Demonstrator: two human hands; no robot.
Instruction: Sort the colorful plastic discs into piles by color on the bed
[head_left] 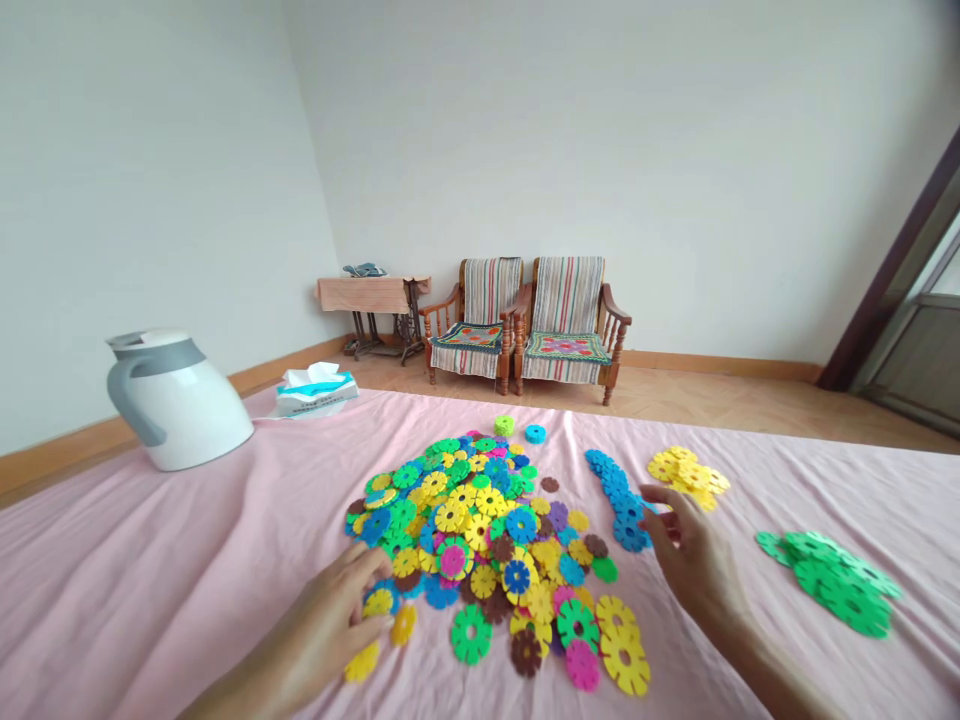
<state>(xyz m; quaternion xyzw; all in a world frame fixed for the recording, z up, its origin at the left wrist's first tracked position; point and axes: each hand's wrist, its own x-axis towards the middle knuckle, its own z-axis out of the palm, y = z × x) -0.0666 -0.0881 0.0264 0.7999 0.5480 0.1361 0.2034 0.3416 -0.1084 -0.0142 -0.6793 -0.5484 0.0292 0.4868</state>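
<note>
A mixed pile of notched plastic interlocking discs [480, 500] in yellow, green, blue, brown, pink and purple lies in the middle of the cloth. At its near left edge is my left hand [337, 615], thumb and fingers apart around a yellow disc [377, 602]; no grip on it shows. My right hand [690, 555] is right of the pile, beside an overlapping row of blue discs [615, 490]. Its thumb and forefinger pinch the edge of a blue disc at the row's right side; the other fingers curl under, partly hidden.
Yellow discs [686, 472] and green discs [844, 585] lie in separate heaps on the right. Beyond the pile stand small lime [504, 426] and blue [535, 434] stacks. A white jug [187, 410] and tissue box [316, 392] stand left on the pink cloth [187, 560].
</note>
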